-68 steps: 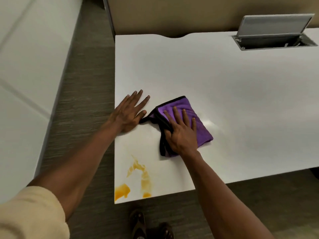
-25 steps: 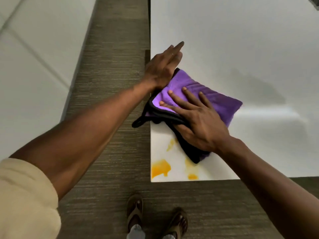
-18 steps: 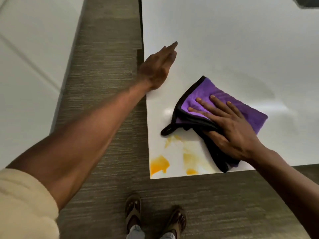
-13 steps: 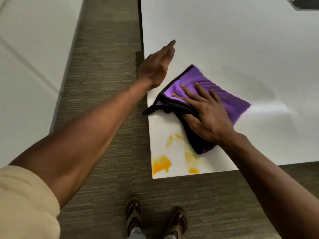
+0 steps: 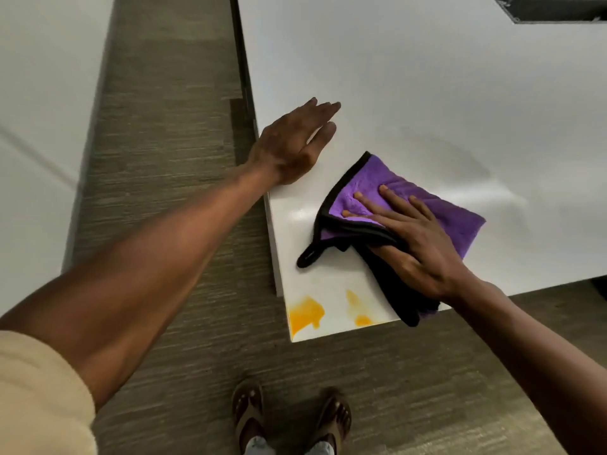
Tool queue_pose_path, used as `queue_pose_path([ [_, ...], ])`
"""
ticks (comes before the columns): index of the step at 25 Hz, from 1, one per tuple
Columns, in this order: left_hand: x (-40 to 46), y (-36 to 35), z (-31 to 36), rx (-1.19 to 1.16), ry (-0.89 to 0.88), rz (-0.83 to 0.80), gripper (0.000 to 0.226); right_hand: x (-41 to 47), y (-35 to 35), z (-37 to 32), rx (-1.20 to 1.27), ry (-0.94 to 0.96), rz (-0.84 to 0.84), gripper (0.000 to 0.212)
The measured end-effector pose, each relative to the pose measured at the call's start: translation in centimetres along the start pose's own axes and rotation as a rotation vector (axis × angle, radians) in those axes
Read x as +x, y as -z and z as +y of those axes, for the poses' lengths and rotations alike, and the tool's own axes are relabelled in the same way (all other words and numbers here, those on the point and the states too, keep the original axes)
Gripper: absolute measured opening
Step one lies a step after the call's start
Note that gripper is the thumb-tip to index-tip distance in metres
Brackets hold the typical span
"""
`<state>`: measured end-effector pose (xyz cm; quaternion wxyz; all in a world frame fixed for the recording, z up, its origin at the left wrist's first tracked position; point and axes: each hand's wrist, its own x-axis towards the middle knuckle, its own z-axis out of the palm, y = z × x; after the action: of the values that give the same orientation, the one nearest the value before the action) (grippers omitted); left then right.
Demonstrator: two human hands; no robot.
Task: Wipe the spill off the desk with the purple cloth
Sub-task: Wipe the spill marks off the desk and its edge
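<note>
Step in hand: wiping; the orange patches are not yet lifted, so by my judgement the job is partway.
Spill (image 5: 307, 314): two bright orange patches on the white desk (image 5: 427, 77), hard at its near left corner, with a paler smear above the right-hand patch.
Purple cloth (image 5: 456, 213): folded, black-edged, lying flat just inside the desk's near edge, to the right of the spill; its black lower fold overhangs that edge slightly.
Right hand (image 5: 423, 247): spread flat, palm down, pressing the cloth to the desk; nothing pinched, thumb tucked among the black folds.
Left hand (image 5: 292, 142): open and empty, laid flat on the desk at its left edge, further from the near corner than the cloth.
Key relation: the spill lies from the right hand toward the near left corner; this hand, already on the cloth, looks the better placed.
Cloth axis: long axis runs from the near edge up toward the far right; its black loop end points at the left edge.
Next move, judged: sweep the cloth toward the near left corner.
Risk: pushing liquid off the corner onto the floor.
</note>
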<state>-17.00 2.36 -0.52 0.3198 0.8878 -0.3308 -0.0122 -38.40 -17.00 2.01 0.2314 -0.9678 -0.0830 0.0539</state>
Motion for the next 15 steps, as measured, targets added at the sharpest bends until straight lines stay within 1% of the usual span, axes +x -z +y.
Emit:
queue_pose_path([
  [2,0.1,0.0,-0.1,-0.008,0.019,-0.008,0.053,-0.2,-1.2,-2.1,-0.009,0.052,-0.013,0.057],
  [4,0.0,0.0,-0.2,0.009,0.035,-0.03,0.055,-2.2,-2.4,-3.3,0.012,0.144,-0.049,0.055],
  [6,-0.1,0.1,-0.4,0.026,0.044,-0.049,0.056,-4.8,-2.7,-3.6,0.105,0.195,-0.065,0.051],
  [7,-0.1,0.1,-0.6,0.029,0.048,-0.058,0.057,-5.8,-2.5,-3.4,0.209,0.191,-0.057,0.05],
  [8,-0.2,0.0,-0.6,0.032,0.051,-0.066,0.058,-6.6,-1.9,-3.1,0.34,0.141,-0.037,0.048],
  [9,-0.2,-0.1,-0.6,0.036,0.054,-0.07,0.059,-7.0,-1.2,-2.5,0.472,0.049,-0.001,0.046],
  [10,-0.3,-0.2,-0.5,0.035,0.058,-0.071,0.06,-7.1,-0.5,-2.1,0.561,-0.058,0.062,0.045],
  [11,-0.2,-0.2,-0.4,0.034,0.061,-0.069,0.062,-6.8,-0.1,-2.0,0.575,-0.15,0.13,0.044],
  [12,-0.1,-0.2,-0.4,0.037,0.064,-0.067,0.063,-6.3,-0.2,-2.4,0.487,-0.215,0.174,0.042],
  [13,0.0,-0.3,-0.5,0.044,0.068,-0.065,0.065,-5.6,-0.8,-3.1,0.325,-0.246,0.173,0.044],
  [15,0.1,-0.3,-0.6,0.052,0.072,-0.062,0.068,-4.7,-2.9,-4.9,-0.029,-0.205,0.086,0.055],
])
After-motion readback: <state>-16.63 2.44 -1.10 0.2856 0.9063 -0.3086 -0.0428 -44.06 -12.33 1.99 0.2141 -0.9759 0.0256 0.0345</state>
